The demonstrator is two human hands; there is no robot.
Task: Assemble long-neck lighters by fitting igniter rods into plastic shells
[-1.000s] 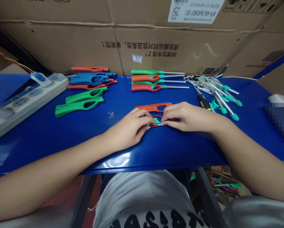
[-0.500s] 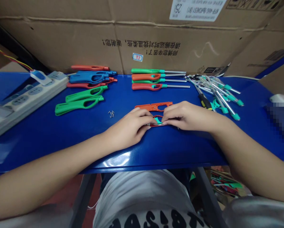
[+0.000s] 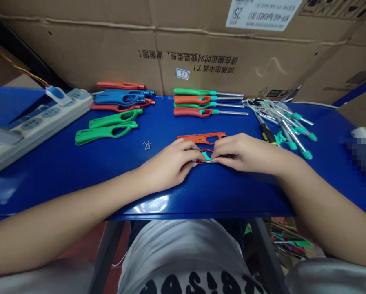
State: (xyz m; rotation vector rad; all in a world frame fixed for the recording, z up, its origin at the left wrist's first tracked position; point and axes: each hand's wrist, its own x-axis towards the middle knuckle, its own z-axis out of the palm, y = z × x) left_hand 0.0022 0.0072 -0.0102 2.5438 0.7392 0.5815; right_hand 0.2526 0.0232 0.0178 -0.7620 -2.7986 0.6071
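Observation:
An orange-red lighter shell half [image 3: 205, 162] lies low on the table between my hands, with a teal trigger [image 3: 206, 157] set in it. My left hand [image 3: 172, 165] is closed around its left end, thumb below and fingers above. At the other end, my right hand [image 3: 245, 151] pinches the shell close to the trigger; the fingers hide most of the parts inside. Just behind sits another orange shell half [image 3: 190, 138], inner side up, its right end partly covered by my right hand. Small screws [image 3: 146, 145] are scattered left of my left hand.
Several green, blue and red lighter shells [image 3: 109, 132] lie at back left, beside a power strip [image 3: 43, 118]. Lighters with metal tubes [image 3: 195, 111] are lined up at back centre. Tube assemblies [image 3: 293, 130] and a screwdriver [image 3: 267, 133] lie right. A cardboard box [image 3: 109, 53] stands behind.
The whole view has shifted slightly to the right in the picture. Both hands keep the same grip on the shell half, with only small finger movements.

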